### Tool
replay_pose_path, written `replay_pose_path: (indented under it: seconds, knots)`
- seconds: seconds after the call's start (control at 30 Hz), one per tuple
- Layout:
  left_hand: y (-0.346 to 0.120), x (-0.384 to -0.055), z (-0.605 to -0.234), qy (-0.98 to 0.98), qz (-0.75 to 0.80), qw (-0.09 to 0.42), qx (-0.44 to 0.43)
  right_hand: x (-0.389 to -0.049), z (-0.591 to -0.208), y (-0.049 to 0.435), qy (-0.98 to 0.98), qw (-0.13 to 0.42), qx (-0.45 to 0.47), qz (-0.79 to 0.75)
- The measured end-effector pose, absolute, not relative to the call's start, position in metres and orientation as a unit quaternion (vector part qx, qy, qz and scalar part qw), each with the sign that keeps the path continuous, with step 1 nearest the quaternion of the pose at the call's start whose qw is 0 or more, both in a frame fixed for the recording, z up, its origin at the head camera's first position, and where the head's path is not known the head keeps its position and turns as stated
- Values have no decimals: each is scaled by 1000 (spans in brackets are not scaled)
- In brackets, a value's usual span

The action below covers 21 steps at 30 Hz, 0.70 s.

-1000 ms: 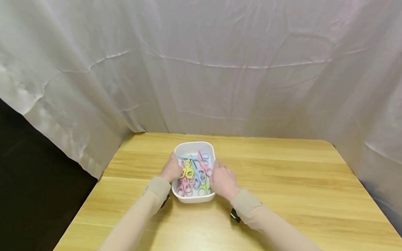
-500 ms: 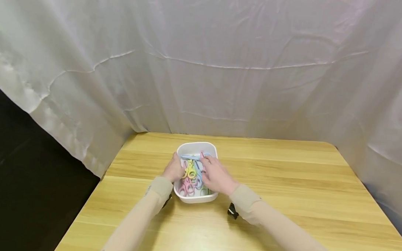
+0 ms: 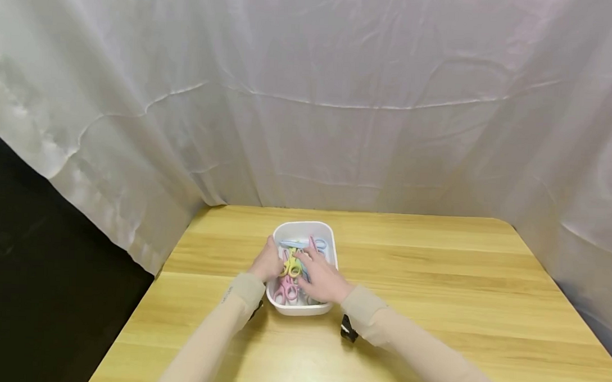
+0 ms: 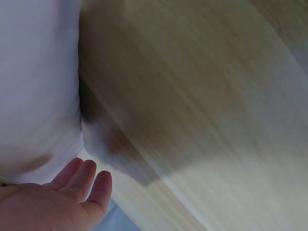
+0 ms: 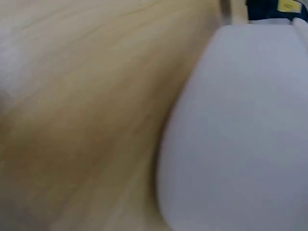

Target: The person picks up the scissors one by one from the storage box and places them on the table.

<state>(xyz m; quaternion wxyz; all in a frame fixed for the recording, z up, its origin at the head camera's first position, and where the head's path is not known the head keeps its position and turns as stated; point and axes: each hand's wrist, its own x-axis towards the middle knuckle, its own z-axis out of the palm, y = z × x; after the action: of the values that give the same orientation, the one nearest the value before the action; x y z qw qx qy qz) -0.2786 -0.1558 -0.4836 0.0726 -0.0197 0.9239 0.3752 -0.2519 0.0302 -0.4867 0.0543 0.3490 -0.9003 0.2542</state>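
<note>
Nearest me, at the bottom of the head view, the two pale sleeves (image 3: 412, 343) run in over the wooden table (image 3: 450, 275), one from about seven o'clock, the other from about five. A black wrist device (image 3: 349, 329) hangs under the right cuff.

Taking the white box (image 3: 299, 310) as the dial, the left hand (image 3: 268, 263) is at nine o'clock, thumb inside the rim, fingers outside, clamped on the wall. The right hand (image 3: 323, 279) lies over the four-o'clock side, thumb and fingers apart; I can't tell whether the tips touch anything, and its wrist camera shows only the box's outside.

What might go wrong, I'd say, is a tangle: the scissors overlap, so lifting one could drag a neighbour along by its ring. Were the left hand to slacken, a sideways push could slide the box.

Pink scissors (image 3: 286, 282) lie in the box at seven o'clock, below the right fingertips. Yellow scissors (image 3: 290, 262) sit just beside those fingertips, towards eight o'clock, and near the left thumb. Blue scissors (image 3: 293, 244) lie at twelve o'clock, just beyond the fingers. Others are partly hidden under the palm.

Furthest off, a pale curtain (image 3: 358, 153) hangs behind the table.
</note>
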Motion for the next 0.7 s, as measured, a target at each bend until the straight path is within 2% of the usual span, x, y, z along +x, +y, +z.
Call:
replay_pose_path:
  seconds: [0.13, 0.23, 0.4, 0.57, 0.7]
  knots:
    - [-156, -278, -486, 928, 366, 67, -15, -246, -487, 28, -909, 54, 347, 224]
    - [-157, -280, -485, 930, 361, 62, -10, -248, -485, 26, -913, 31, 338, 225]
    - [-158, -281, -483, 931, 360, 63, -20, -261, -472, 24, -903, -60, 310, 291]
    - [-156, -280, -484, 931, 358, 70, -26, -272, -458, 20, -884, -149, 238, 373]
    - [-154, -280, -485, 934, 349, 66, -25, -281, -448, 15, -875, -174, 173, 416]
